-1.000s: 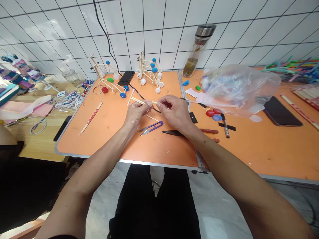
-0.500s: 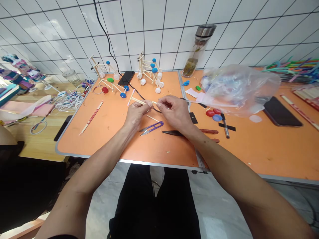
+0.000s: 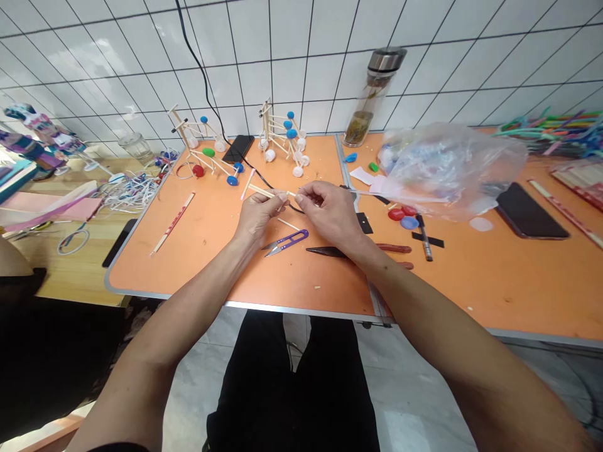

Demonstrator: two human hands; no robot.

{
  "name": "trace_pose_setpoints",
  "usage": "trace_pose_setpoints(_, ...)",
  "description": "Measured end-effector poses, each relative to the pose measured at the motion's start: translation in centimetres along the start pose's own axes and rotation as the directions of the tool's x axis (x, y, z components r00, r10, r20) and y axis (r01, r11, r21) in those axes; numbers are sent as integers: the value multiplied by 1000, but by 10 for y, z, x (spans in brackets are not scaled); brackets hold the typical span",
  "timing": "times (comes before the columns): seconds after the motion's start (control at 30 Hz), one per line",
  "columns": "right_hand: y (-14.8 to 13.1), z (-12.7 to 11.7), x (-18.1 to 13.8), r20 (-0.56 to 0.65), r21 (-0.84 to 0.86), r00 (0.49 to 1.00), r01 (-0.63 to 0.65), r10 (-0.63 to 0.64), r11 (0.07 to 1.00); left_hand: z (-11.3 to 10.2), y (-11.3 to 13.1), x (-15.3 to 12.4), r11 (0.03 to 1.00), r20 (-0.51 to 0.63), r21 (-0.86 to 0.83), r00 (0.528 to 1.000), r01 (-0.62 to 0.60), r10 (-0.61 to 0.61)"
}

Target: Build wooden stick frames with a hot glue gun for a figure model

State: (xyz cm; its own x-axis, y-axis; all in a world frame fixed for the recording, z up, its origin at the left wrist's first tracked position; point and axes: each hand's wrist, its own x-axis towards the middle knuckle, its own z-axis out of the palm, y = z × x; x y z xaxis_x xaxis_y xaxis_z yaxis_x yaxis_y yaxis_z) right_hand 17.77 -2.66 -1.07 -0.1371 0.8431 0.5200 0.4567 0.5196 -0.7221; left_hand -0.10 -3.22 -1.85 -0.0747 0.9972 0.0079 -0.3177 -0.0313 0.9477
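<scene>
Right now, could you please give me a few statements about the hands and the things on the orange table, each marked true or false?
1. The left hand grips a thin stick, and the right hand pinches at its end. True.
2. The right hand holds the snips. False: they lie on the table, just below the hands.
3. The bottle lies on its side. False: it stands by the tiled wall.
4. A red cap and a blue cap lie side by side, right of the right hand. True.
</scene>
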Motion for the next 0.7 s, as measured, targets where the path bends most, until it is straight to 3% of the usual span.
trace_pose_setpoints(0.13, -2, -6, 2, 34, 17, 999, -40, 39, 999, 0, 4, 1, 998, -42, -27, 998, 53, -54)
trace_pose_setpoints(0.33, 4, -23, 8, -61, 81, 997, -41, 46, 996, -5, 7, 6, 993, -73, -65, 992, 102, -106)
trace_pose_setpoints(0.7, 9, -25, 10, 71, 56, 990, -128, 124, 990, -7, 5, 8, 985, -74, 16, 983, 172, -171)
